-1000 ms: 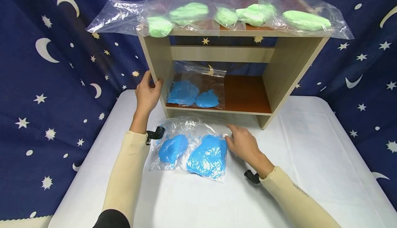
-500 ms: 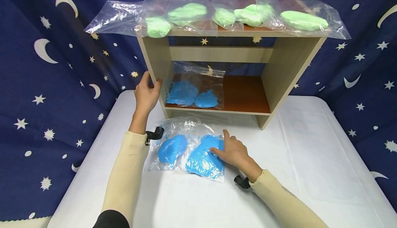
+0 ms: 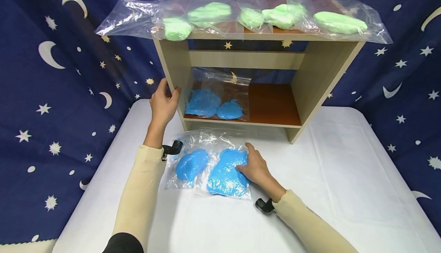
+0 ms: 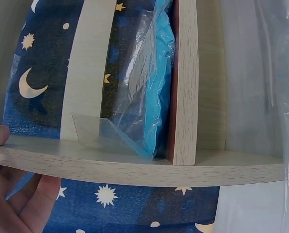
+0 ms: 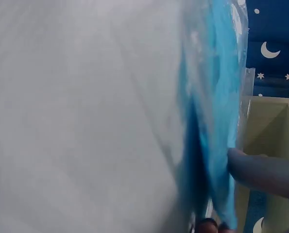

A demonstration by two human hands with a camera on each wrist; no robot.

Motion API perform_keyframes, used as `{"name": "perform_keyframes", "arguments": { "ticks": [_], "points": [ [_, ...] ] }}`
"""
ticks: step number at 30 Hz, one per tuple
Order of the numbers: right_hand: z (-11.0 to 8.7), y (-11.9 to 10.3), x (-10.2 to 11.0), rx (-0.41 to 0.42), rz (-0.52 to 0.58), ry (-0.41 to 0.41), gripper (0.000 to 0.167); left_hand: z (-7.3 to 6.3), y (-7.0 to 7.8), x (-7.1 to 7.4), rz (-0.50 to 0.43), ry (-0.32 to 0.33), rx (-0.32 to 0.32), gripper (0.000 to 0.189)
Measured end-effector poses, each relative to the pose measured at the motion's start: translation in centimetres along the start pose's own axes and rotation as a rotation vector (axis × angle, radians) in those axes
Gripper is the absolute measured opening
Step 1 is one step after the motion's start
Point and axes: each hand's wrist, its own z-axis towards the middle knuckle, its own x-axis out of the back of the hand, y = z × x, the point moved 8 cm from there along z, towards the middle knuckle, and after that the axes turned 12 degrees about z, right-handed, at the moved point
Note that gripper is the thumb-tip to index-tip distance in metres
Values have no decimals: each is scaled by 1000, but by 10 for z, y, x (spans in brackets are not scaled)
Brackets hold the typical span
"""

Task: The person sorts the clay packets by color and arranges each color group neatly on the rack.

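Observation:
My left hand [image 3: 162,106] holds the front edge of the left side panel [image 4: 120,167] of a small wooden shelf; thumb and fingers lie on opposite sides of it. At the table my right hand [image 3: 257,167] pinches the right edge of a clear zip bag [image 3: 224,174] with a soft blue clay-like lump. In the right wrist view the thumb [image 5: 261,170] presses the upper face of the blue bag, and fingertips [image 5: 207,226] show under it. Another clear bag with a blue lump [image 3: 191,165] lies beside it on the left, their plastic overlapping.
On the shelf's lower board [image 3: 273,102] a clear bag with blue lumps [image 3: 203,103] sits at the left. Several bags with pale green lumps [image 3: 339,22] lie along the top, overhanging its edges. A white cloth [image 3: 344,176] covers the table; a starry blue curtain [image 3: 69,103] hangs behind.
My right hand has moved left from beside the right-hand blue bag onto its edge and taken hold; the bag has shifted slightly. My left hand stays on the shelf panel.

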Motion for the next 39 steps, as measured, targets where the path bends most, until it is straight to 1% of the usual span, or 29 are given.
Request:
{"name": "perform_keyframes", "arguments": {
  "ticks": [3, 5, 7, 9, 11, 13, 15, 18, 23, 29, 33, 39],
  "points": [
    [1, 1, 5, 15, 46, 13, 94, 0, 0, 0, 0, -2, -4, 42],
    [1, 0, 8, 26, 93, 11, 89, 0, 0, 0, 1, -4, -6, 42],
    [1, -1, 10, 35, 123, -13, 75, 0, 0, 0, 2, -5, -6, 42],
    [-1, -1, 10, 39, 150, -54, 57, 0, 1, 0, 1, -4, -8, 42],
    [-1, -1, 10, 50, 148, -98, 42, 1, 1, 1, -2, -1, -10, 42],
    [-2, -2, 8, 60, 147, -137, 33, 2, 1, 1, -4, 1, -11, 42],
    [-3, -2, 7, 67, 147, -163, 32, 2, 1, 1, -2, 3, -8, 42],
    [-4, -2, 5, 70, 159, -180, 34, 2, 1, 1, 3, 1, -3, 42],
    [-5, -8, 4, 115, 175, -195, 35, 0, 1, 2, 8, -1, 2, 42],
    [-9, -14, 5, 156, 157, -189, 35, 0, 1, 1, 0, -5, -2, 42],
    [-17, -24, 10, 240, 136, -170, 35, 0, 1, 1, -3, -1, -8, 42],
    [-39, -47, 24, 440, 85, -170, 35, -1, 1, 1, 1, -8, -3, 42]
  ]
}}
